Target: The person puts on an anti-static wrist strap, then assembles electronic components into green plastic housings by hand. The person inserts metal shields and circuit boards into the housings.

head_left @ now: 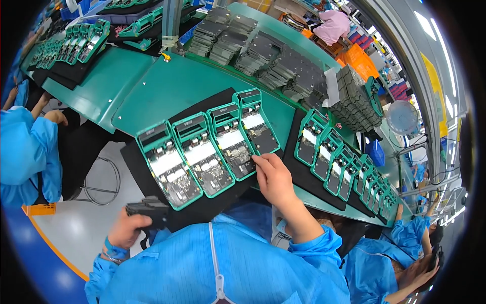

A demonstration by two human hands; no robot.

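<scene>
Four green frames holding circuit boards lie side by side on a black mat in front of me. My right hand reaches the right edge of the third green frame, fingers curled together at its dark board. What sits between those fingertips is too small to make out. Beyond it, the rightmost green frame has a plain dark plate over its lower part. The two left ones, a green frame and another green frame, show bare boards. My left hand grips a stack of dark flat plates beside the mat.
Tall stacks of dark plates line the far side of the green bench. More filled frames run along a mat to the right, others stand far left. Co-workers in blue sit on both sides; a metal post rises at the back.
</scene>
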